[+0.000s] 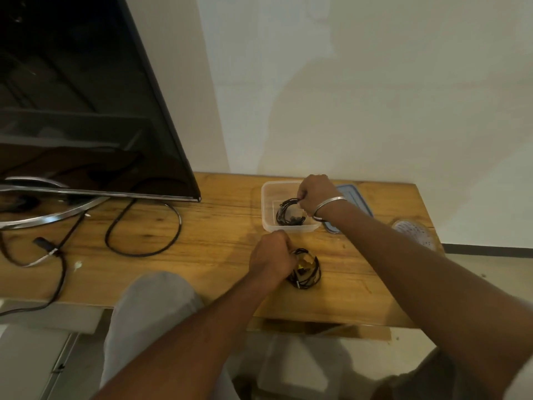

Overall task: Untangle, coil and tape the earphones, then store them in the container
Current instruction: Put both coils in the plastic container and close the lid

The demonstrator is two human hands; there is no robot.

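A clear plastic container [266, 203] stands open on the wooden table [202, 232]. My right hand [317, 194] reaches into it and pinches a coiled black earphone [285, 212] that lies inside. Nearer to me, my left hand [272, 255] grips a second black earphone bundle [307, 269] on the table; something yellowish shows in the middle of that bundle. Both hands have their fingers curled.
The container's blue lid [357, 206] lies right of it, partly under my forearm. A roll of clear tape [415, 230] sits at the table's right edge. A large dark screen [86, 96] on a chrome stand [43, 217] and black cables [144, 235] fill the left.
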